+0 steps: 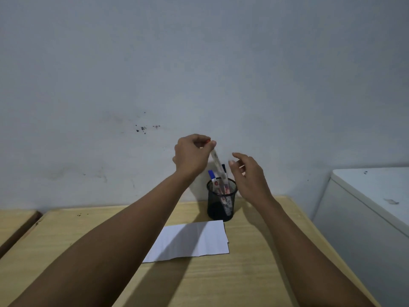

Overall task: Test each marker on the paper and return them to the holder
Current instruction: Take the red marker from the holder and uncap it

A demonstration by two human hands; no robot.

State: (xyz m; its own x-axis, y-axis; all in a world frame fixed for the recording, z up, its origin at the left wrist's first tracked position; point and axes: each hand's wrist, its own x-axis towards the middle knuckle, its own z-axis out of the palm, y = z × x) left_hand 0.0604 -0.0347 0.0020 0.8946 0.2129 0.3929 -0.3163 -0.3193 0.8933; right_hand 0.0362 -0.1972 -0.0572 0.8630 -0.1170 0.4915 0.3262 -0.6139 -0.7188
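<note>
Black mesh holder [221, 203]; white paper [194, 240]; blue-capped marker [212, 175]; pale wood table [221, 280].

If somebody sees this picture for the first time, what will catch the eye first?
First, the two bare arms reaching forward over the wooden table. The left hand pinches a red-capped marker by its top, its lower end inside the black mesh holder, while the right hand hangs open beside it. In front of the holder lies a white paper.

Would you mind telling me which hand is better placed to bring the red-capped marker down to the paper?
The left hand: it pinches the marker above the holder. The right hand is open and empty.
</note>
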